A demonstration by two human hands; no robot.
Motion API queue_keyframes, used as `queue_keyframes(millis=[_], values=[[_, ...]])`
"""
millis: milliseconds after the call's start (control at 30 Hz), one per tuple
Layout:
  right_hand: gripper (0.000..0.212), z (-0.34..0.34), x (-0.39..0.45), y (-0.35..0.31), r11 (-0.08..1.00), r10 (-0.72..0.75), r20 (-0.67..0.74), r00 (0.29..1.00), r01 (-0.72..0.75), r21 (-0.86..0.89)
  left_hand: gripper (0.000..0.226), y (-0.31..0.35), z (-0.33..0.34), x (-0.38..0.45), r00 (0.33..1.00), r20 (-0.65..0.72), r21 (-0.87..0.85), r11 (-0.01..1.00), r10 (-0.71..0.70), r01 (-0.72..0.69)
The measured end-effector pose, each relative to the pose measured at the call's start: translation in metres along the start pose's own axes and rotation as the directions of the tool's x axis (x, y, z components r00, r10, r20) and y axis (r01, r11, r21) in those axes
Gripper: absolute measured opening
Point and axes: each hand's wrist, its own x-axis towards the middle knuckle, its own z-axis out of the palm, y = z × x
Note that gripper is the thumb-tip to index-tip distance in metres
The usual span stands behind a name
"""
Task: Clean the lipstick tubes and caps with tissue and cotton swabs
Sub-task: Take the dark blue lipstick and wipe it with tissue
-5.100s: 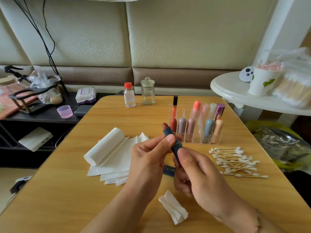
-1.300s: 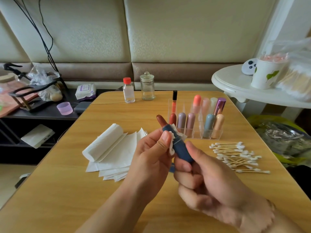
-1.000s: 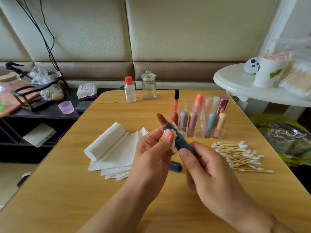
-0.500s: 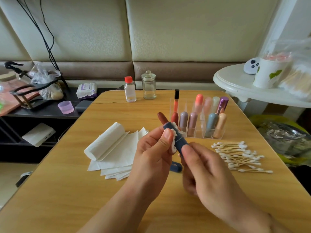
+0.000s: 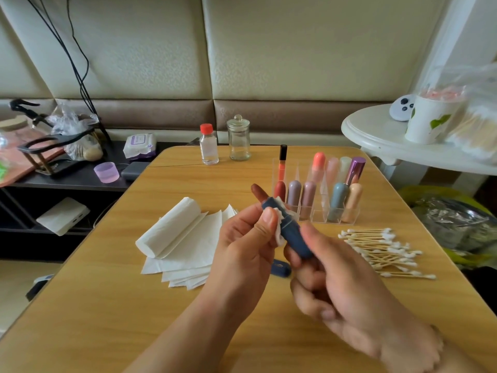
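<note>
From the head camera I see the dark blue plastic lipstick tube (image 5: pixel 291 232) held up between both hands above the middle of the table, its long axis running from about five o'clock at the base to eleven o'clock at the exposed brown-red lipstick tip (image 5: pixel 258 191). My left hand (image 5: pixel 247 246) pinches a small folded white tissue piece (image 5: pixel 279 224) against the tube's upper collar, thumb on the near side, so it is the hand nearer the part being cleaned. My right hand (image 5: pixel 338 286) curls its fingers round the tube's lower end; it is blurred, so I cannot tell the exact finger placement. I judge the next wipe depends on turning the tube about that slanted axis while the tissue stays put below the tip. The matching dark blue cap (image 5: pixel 281 270) lies on the light wooden table (image 5: pixel 107 305), just behind the hands. At nine o'clock from the tube sits a stack of white tissue sheets with a rolled end (image 5: pixel 183 238); at three o'clock, a loose pile of wooden-stemmed cotton swabs (image 5: pixel 382 251); at one o'clock, a clear acrylic organiser of pastel lipsticks (image 5: pixel 320 195). Beyond, a cream padded wall panel (image 5: pixel 295 49).
</note>
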Motion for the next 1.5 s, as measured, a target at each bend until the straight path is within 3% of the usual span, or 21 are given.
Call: queue_keyframes(millis=[33, 100, 133, 200, 267, 333, 367, 433, 467, 533, 600, 633, 700, 767, 833, 900, 933, 967, 1033, 1200, 1500], values=[[0.048, 0.002, -0.001, -0.005, 0.97, 0.117, 0.068, 0.991, -0.129, 0.205, 0.029, 0.0, 0.0, 0.0, 1.0, -0.006, -0.001, 1.0, -0.012, 0.012], [0.051, 0.002, 0.0, -0.006, 0.925, 0.19, 0.137, 0.972, -0.224, 0.308, 0.026, 0.0, -0.001, 0.0, 0.999, -0.025, 0.0, 1.0, -0.031, 0.031], [0.057, -0.001, 0.002, -0.004, 0.954, 0.171, 0.1, 0.98, -0.19, 0.234, 0.026, -0.001, -0.001, 0.001, 0.999, -0.032, 0.006, 0.999, -0.032, 0.032], [0.065, -0.006, 0.004, 0.002, 0.98, -0.07, -0.028, 0.997, 0.064, -0.188, 0.025, -0.001, -0.002, 0.001, 0.999, -0.041, 0.031, 0.999, -0.031, 0.033], [0.046, -0.005, 0.003, 0.005, 0.782, -0.348, -0.03, 0.937, 0.273, -0.56, 0.021, -0.001, -0.003, 0.001, 0.999, -0.046, 0.04, 0.999, -0.014, 0.015], [0.037, -0.003, 0.003, 0.008, 0.734, -0.372, -0.042, 0.927, 0.266, -0.625, 0.02, -0.002, -0.004, 0.002, 1.0, -0.022, 0.027, 1.0, -0.014, 0.015], [0.041, -0.001, 0.002, 0.007, 0.828, -0.277, -0.038, 0.96, 0.218, -0.516, 0.024, -0.002, -0.004, 0.002, 1.0, -0.002, 0.018, 1.0, -0.017, 0.017], [0.052, -0.001, 0.001, 0.001, 0.999, 0.027, 0.097, 0.995, -0.031, 0.037, 0.035, -0.003, -0.004, 0.001, 0.999, 0.027, 0.024, 0.999, -0.025, 0.024], [0.054, -0.001, 0.001, -0.004, 0.942, 0.125, 0.218, 0.968, -0.184, 0.28, 0.035, -0.002, -0.004, 0.001, 0.999, 0.025, 0.027, 0.999, -0.027, 0.027], [0.056, -0.004, 0.002, -0.006, 0.878, 0.178, 0.29, 0.94, -0.285, 0.385, 0.029, 0.0, -0.003, 0.001, 0.999, 0.007, 0.019, 0.999, -0.033, 0.033], [0.062, -0.009, 0.003, -0.001, 0.988, 0.111, 0.092, 0.99, -0.12, 0.093, 0.023, 0.0, -0.003, 0.001, 0.999, -0.021, 0.033, 0.999, -0.039, 0.04], [0.06, -0.009, 0.002, 0.001, 0.988, -0.04, 0.011, 0.999, 0.041, -0.149, 0.022, -0.001, -0.004, 0.001, 0.999, -0.033, 0.05, 0.998, -0.036, 0.038], [0.039, -0.005, 0.003, 0.007, 0.773, -0.385, -0.011, 0.923, 0.316, -0.549, 0.02, -0.002, -0.005, 0.001, 0.998, -0.05, 0.062, 0.998, -0.026, 0.029], [0.028, -0.004, 0.005, 0.011, 0.656, -0.471, 0.004, 0.882, 0.353, -0.667, 0.022, -0.002, -0.004, 0.001, 0.999, -0.048, 0.054, 0.998, -0.025, 0.027], [0.037, 0.0, 0.005, 0.011, 0.785, -0.345, -0.004, 0.939, 0.286, -0.549, 0.023, -0.002, -0.003, 0.0, 0.999, -0.037, 0.059, 0.998, -0.025, 0.028], [0.048, 0.001, 0.004, 0.008, 0.981, -0.089, 0.023, 0.996, 0.091, -0.171, 0.026, -0.002, -0.003, 0.0, 0.999, -0.026, 0.065, 0.997, -0.04, 0.042], [0.052, -0.002, 0.005, 0.007, 0.996, 0.038, 0.111, 0.993, -0.046, 0.078, 0.028, -0.002, -0.003, 0.0, 0.999, -0.022, 0.06, 0.997, -0.049, 0.05], [0.053, -0.006, 0.007, 0.008, 0.932, 0.124, 0.255, 0.959, -0.201, 0.303, 0.031, -0.003, -0.003, 0.0, 0.998, -0.013, 0.054, 0.997, -0.054, 0.054], [0.047, -0.016, 0.012, 0.014, 0.754, 0.11, 0.542, 0.833, -0.425, 0.501, 0.04, -0.003, -0.004, 0.0, 0.998, 0.028, 0.055, 0.997, -0.054, 0.052], [0.046, -0.023, 0.014, 0.013, 0.751, -0.027, 0.638, 0.77, -0.405, 0.521, 0.051, -0.006, 0.0, 0.001, 0.994, 0.095, -0.035, 0.998, -0.046, 0.049], [0.046, -0.038, 0.017, 0.005, 0.897, -0.169, 0.495, 0.852, -0.075, 0.435, 0.045, 0.005, -0.01, 0.009, 0.991, 0.132, -0.346, 0.935, -0.038, 0.082]])
